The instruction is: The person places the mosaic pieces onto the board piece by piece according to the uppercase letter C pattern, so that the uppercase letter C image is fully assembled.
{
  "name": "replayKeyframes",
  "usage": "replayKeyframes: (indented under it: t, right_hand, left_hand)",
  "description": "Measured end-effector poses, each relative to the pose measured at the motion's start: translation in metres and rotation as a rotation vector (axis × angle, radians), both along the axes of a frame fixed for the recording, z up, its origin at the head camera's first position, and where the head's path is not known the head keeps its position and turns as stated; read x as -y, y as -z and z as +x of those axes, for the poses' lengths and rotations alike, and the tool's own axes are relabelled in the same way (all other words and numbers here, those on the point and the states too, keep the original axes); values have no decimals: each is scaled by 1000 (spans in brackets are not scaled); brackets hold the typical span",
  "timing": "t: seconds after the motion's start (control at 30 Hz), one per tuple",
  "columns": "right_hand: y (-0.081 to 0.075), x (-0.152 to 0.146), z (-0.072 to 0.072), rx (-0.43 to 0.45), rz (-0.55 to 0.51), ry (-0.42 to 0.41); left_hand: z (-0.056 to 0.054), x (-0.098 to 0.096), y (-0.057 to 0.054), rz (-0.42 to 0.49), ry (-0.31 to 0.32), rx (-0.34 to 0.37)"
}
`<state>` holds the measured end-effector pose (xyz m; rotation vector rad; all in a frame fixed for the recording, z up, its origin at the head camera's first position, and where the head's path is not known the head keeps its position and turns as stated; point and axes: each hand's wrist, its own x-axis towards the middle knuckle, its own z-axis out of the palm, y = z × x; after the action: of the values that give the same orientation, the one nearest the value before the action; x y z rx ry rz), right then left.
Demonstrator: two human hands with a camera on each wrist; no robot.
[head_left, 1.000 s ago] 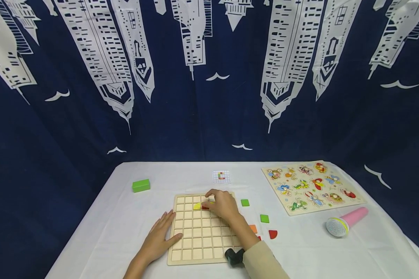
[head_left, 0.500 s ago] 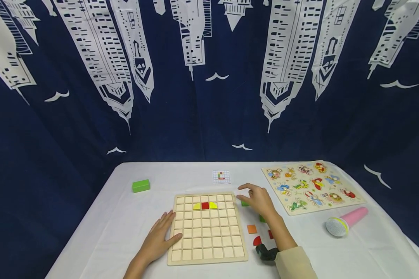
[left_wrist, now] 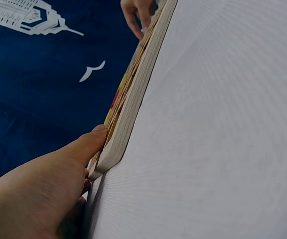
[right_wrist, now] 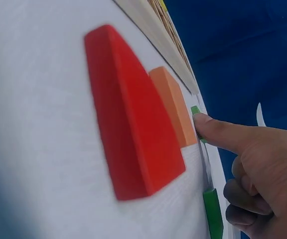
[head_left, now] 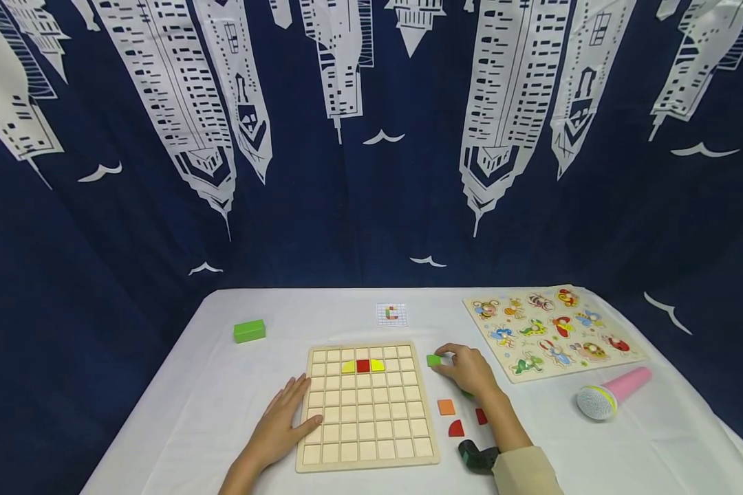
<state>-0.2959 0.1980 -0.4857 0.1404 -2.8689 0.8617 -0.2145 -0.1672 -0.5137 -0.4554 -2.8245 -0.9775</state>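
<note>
Left hand (head_left: 278, 426): I note fingers extended, thumb spread, resting on the left edge of a wooden grid board (head_left: 366, 412). Right hand (head_left: 470, 371): thumb and forefinger pinch a green tile (head_left: 432, 360) lying just beside the board's upper right.

On the white cloth (head_left: 192, 412), I list: one green block (head_left: 249, 331); the grid board, its second row holding a red square (head_left: 362, 366) between two yellow pieces (head_left: 377, 365); one patterned card (head_left: 391, 315); one orange square (head_left: 446, 407); one red quarter-round (head_left: 455, 429); one insect puzzle (head_left: 563, 369); one pink microphone (head_left: 616, 393).

Behind: a navy curtain (head_left: 371, 206) printed with upside-down white buildings.
</note>
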Motion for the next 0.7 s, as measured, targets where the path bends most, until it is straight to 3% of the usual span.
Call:
replayKeyframes:
  t: [0.23,0.7]
  right_hand:
    - [-7,5,3,-26,-13,6]
    - [-47,80,23,-313,-93,-154]
  left_hand:
    - [0,0,0,-4,-6,-16]
    - [2,-1,-4,9,-5,21]
